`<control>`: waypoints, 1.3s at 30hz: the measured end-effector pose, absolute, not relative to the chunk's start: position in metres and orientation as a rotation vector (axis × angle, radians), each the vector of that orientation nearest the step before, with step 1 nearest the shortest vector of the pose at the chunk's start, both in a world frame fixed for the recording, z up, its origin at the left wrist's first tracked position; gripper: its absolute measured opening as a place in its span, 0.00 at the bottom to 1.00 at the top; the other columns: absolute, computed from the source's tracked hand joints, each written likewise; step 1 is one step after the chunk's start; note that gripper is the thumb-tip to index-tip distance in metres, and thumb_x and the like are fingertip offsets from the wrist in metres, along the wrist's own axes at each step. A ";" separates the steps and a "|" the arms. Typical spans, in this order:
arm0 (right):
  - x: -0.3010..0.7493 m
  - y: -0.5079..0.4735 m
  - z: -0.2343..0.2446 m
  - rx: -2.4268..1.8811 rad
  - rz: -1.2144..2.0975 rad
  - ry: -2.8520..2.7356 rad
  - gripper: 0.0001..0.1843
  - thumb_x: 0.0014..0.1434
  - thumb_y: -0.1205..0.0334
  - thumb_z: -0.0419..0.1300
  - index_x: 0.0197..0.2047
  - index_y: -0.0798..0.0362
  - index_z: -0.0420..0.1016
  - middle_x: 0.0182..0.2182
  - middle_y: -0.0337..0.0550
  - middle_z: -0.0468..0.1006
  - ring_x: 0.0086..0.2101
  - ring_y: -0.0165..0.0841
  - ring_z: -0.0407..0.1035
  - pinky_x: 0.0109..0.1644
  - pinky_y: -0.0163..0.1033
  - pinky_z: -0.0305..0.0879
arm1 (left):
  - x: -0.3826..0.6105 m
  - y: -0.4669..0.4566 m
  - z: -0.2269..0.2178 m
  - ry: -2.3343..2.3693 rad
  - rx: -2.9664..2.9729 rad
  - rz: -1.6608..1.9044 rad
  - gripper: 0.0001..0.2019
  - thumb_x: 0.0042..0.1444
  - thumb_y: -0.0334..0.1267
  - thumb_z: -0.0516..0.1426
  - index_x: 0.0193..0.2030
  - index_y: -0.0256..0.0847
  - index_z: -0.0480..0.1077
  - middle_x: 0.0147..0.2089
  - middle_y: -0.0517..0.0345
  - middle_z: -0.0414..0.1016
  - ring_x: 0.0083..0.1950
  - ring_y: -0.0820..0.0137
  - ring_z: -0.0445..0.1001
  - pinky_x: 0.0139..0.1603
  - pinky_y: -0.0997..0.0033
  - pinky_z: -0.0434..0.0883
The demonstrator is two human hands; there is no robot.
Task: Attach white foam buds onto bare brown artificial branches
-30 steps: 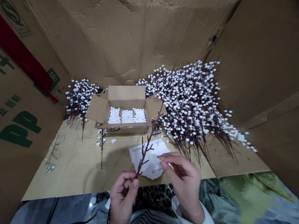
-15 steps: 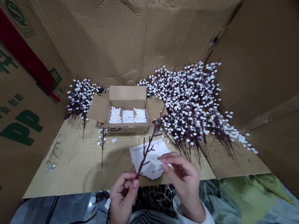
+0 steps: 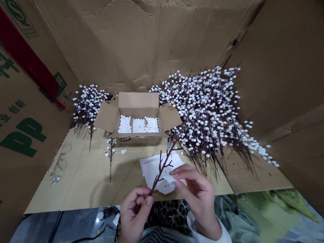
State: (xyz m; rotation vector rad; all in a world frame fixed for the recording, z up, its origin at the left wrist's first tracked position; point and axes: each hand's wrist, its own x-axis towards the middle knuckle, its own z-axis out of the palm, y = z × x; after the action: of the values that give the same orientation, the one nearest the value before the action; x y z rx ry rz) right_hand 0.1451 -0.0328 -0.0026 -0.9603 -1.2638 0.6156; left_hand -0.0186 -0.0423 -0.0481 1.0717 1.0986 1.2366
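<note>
My left hand [image 3: 135, 216] pinches the lower end of a bare brown artificial branch [image 3: 163, 170] between thumb and fingers. The branch leans up and to the right, its short side twigs carrying no white berries. Close to its right side is my right hand [image 3: 198, 196], thumb and forefinger brought together in a pinch. What sits between those fingertips is too small to make out. Beneath the branch lies a white sheet of paper [image 3: 151, 166] with print on it. Behind it stands an open cardboard box [image 3: 140, 141] holding white berries [image 3: 139, 125] in three groups.
A large heap of white-berried branches [image 3: 205, 111] covers the right side of the cardboard-topped table [image 3: 77, 180]. A smaller bunch [image 3: 88, 103] lies at the back left, and one short berried sprig [image 3: 111, 160] before the box. Cardboard walls [image 3: 156, 34] enclose the back and sides.
The branch in my left hand has turned slightly, its upper part tilting lower and to the right. My right hand has shifted a little left, still pinched.
</note>
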 end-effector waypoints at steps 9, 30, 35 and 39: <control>0.148 -0.039 -0.006 -1.006 0.597 -1.234 0.11 0.55 0.74 0.61 0.36 0.47 0.77 0.31 0.41 0.80 0.35 0.34 0.74 0.39 0.39 0.71 | -0.018 -0.040 -0.040 1.173 1.153 1.273 0.11 0.51 0.46 0.63 0.31 0.38 0.75 0.16 0.69 0.57 0.17 0.79 0.52 0.18 0.80 0.53; 0.193 -0.021 -0.050 -1.552 0.324 -1.675 0.08 0.56 0.65 0.61 0.39 0.49 0.80 0.42 0.48 0.82 0.43 0.42 0.73 0.47 0.52 0.70 | -0.015 -0.030 -0.040 1.106 0.749 1.214 0.19 0.50 0.55 0.61 0.34 0.39 0.73 0.13 0.69 0.60 0.14 0.79 0.54 0.15 0.80 0.51; 0.201 0.009 0.038 -1.228 0.189 -1.519 0.12 0.58 0.68 0.61 0.44 0.46 0.78 0.41 0.41 0.81 0.43 0.36 0.74 0.46 0.46 0.72 | -0.018 -0.027 -0.040 1.100 0.684 1.250 0.17 0.48 0.53 0.62 0.32 0.40 0.71 0.16 0.67 0.64 0.15 0.79 0.53 0.14 0.80 0.49; 0.194 0.099 0.082 -1.289 0.144 -1.735 0.10 0.60 0.66 0.58 0.43 0.53 0.77 0.40 0.45 0.81 0.41 0.35 0.75 0.43 0.42 0.71 | -0.019 -0.028 -0.040 1.071 0.693 1.190 0.18 0.51 0.50 0.61 0.42 0.39 0.71 0.14 0.69 0.62 0.15 0.78 0.52 0.14 0.80 0.49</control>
State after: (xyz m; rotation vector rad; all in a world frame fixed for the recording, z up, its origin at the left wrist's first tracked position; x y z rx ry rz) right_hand 0.1939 0.0986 0.0824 -1.2895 -1.7348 0.1438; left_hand -0.0187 -0.0284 -0.0405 0.6935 1.0713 1.1897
